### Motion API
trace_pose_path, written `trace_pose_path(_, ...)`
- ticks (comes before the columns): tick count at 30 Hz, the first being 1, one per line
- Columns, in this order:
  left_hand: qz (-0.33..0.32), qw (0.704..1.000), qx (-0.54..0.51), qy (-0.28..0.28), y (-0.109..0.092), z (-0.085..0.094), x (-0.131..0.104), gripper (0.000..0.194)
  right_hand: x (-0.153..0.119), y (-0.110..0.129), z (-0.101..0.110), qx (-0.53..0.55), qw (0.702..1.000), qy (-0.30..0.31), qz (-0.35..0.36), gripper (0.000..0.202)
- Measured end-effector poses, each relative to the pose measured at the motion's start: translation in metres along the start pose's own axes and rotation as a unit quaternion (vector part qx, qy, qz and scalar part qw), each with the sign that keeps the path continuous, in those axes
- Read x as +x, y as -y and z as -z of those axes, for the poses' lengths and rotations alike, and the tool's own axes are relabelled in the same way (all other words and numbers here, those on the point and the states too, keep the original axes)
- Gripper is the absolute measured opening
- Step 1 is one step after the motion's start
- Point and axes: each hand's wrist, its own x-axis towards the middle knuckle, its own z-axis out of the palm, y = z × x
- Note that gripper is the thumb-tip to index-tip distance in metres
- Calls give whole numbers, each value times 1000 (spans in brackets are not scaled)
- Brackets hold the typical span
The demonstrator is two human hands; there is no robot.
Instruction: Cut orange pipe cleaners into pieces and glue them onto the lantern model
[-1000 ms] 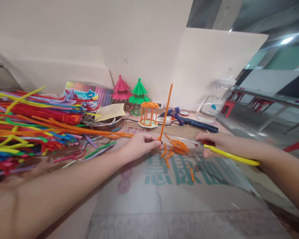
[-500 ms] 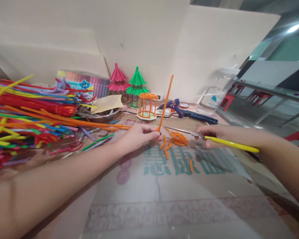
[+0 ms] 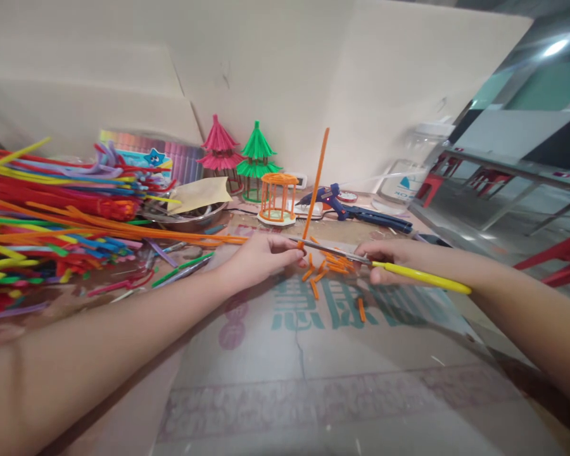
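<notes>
I get muted light | ceiling light [image 3: 555, 47] glares upper right | translucent sheet [image 3: 361, 354] shines faintly | edges stretch, softly blurred

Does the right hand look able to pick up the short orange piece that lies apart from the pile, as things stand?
Probably not while the right hand grips the yellow-handled scissors; otherwise, the short orange piece is near and nothing visible covers it.

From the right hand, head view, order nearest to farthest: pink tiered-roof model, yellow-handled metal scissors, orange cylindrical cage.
1. Scissors: in the right hand.
2. Orange cage: ahead and left.
3. Pink model: beyond the cage, farther left.
</notes>
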Motion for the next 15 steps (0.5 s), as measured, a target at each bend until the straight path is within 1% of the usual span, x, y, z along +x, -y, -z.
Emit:
trace_pose_path(3,-5,1000,1,1,-1,0,0,21,0,-1,1,1,1000,-2,-6,45)
trace_pose_path(8,-4,1000,8,5,-3,1,-1,21,0,6,1,17,1000,-2,1,46)
trace_pose_path(11,-4,1000,12,2,-4,1,0,20,1,8,0,4,1000,-16,18,46)
trace_pose_path(15,-1,1000,11,5,-6,1,-1,20,2,13,1,-8,999,-12,35,50)
